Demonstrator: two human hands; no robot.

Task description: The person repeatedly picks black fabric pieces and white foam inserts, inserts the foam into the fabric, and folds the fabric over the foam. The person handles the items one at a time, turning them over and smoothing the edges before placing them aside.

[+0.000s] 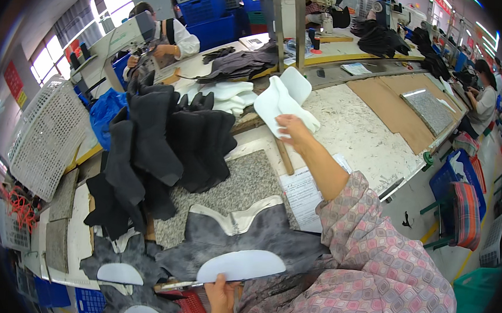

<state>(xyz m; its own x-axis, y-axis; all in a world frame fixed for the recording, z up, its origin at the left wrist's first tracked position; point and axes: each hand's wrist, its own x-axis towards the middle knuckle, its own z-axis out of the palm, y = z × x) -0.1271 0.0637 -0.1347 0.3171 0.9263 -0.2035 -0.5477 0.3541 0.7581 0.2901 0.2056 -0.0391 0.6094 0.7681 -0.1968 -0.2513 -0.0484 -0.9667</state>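
Below centre lies a dark grey boot upper piece (pixel 199 231) with a pale top edge and a white half-moon piece (pixel 243 265) along its lower edge. My left hand (pixel 220 298) pinches that lower edge, thumb against the half-moon. A thin stick-like tool (pixel 181 285) lies by these fingers; whether they hold it too is unclear. Farther off, my right hand (pixel 293 131) reaches over the table, its fingers closed at the near corner of the white curved pieces (pixel 285 101). A wooden stick (pixel 284 157) lies just under it.
Black boot-shaped pieces (pixel 165 139) are heaped at left on a speckled grey board (pixel 249 179). More grey uppers with half-moons (pixel 120 272) hang at lower left. A printed sheet (pixel 303 198) lies under my right arm. A white crate (pixel 48 136) stands left; a co-worker (pixel 169 40) sits across.
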